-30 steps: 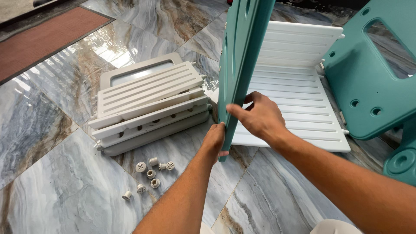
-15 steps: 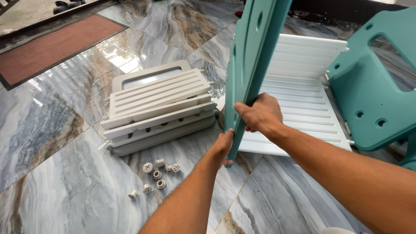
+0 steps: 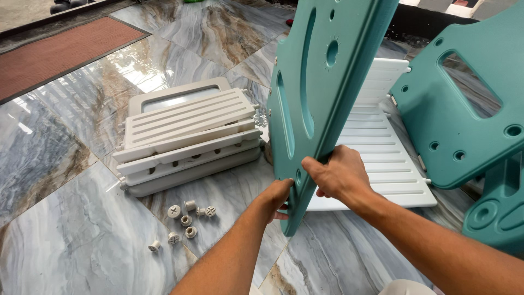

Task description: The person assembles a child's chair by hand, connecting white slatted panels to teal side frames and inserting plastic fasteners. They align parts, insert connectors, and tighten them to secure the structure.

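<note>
Two bare hands steady a tall teal plastic side panel (image 3: 316,93) upright above a glossy grey marble floor (image 3: 65,240).

The right hand (image 3: 341,175) is closed around the panel's lower edge; the left hand (image 3: 278,195) is curled on the bottom corner. White slatted plastic panels (image 3: 188,139) lie stacked to the left, small white plastic connector pegs (image 3: 183,218) just in front. A firm two-handed grip low down looks wise, keeping the panel clear of the white slatted board (image 3: 382,147) behind.

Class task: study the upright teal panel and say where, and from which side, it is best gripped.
Probably the lower edge of the teal panel, from both sides, as the left hand and right hand do: it stands tall and tilted, and its thin rim suits wrapped fingers.
</note>
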